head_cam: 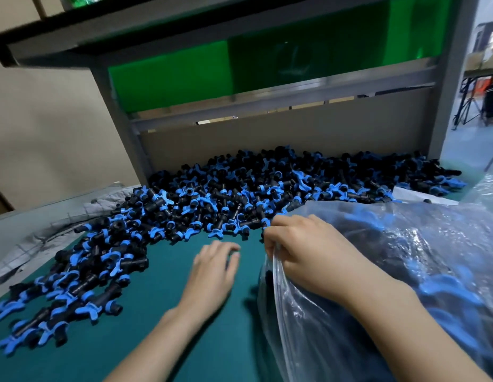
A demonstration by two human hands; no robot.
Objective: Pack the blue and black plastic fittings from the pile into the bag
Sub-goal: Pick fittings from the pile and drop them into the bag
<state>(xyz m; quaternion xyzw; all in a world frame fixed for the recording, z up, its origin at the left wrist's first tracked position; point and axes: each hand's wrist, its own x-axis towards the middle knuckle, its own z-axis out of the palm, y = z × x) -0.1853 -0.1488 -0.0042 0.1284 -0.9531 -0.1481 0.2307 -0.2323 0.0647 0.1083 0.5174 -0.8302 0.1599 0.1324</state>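
The pile of blue and black fittings is sprawling across the middle of the frame and trailing down to the lower left, its far edge lying against a cardboard sheet. Each piece is showing a black tubular body with a blue winged collar; those farther back are blurring into one mass. The clear, crinkled bag is filling the lower right, cut off by the frame edge, with more fittings showing dimly through its glossy film. The right hand is curling its fingers around the bag's bunched rim. The left hand, motion-blurred, is stretching flat with fingers extended, holding nothing, above the smooth teal mat. Rumpled grey cloth is lying at the left, below a grey metal frame with a green panel.
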